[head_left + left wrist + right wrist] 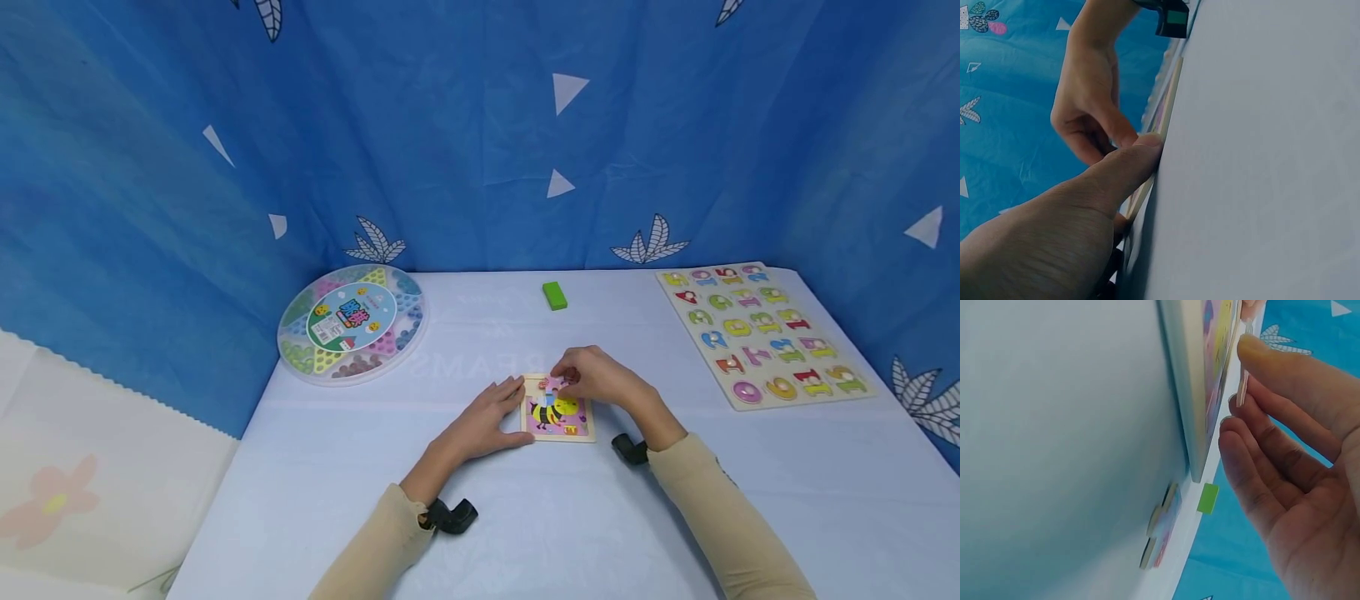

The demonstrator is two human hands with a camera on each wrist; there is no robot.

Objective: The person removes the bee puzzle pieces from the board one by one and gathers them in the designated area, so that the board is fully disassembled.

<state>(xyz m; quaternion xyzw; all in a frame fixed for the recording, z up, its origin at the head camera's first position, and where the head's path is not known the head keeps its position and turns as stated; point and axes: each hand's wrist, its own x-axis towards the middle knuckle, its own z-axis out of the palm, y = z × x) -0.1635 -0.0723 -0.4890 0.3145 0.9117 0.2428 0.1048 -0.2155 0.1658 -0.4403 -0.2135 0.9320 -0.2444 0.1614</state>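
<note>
A small wooden bee jigsaw puzzle (552, 417) lies flat on the table, with a pale frame around a pink picture. My left hand (489, 421) rests along its left side, fingers fairly straight, thumb at the near corner and fingertips at the far one. In the left wrist view the left thumb (1147, 141) presses on the frame's edge. Over the puzzle's far right part, my right hand (600, 375) pinches a thin puzzle piece (1242, 394) between thumb and fingers. Another loose puzzle piece (1163, 525) lies on the table beside the frame.
A round Chinese checkers set (352, 325) lies at the back left. At the right is a number puzzle board (757, 337) with many colourful pieces. A green block (555, 296) sits near the back edge, before a blue curtain (480, 133).
</note>
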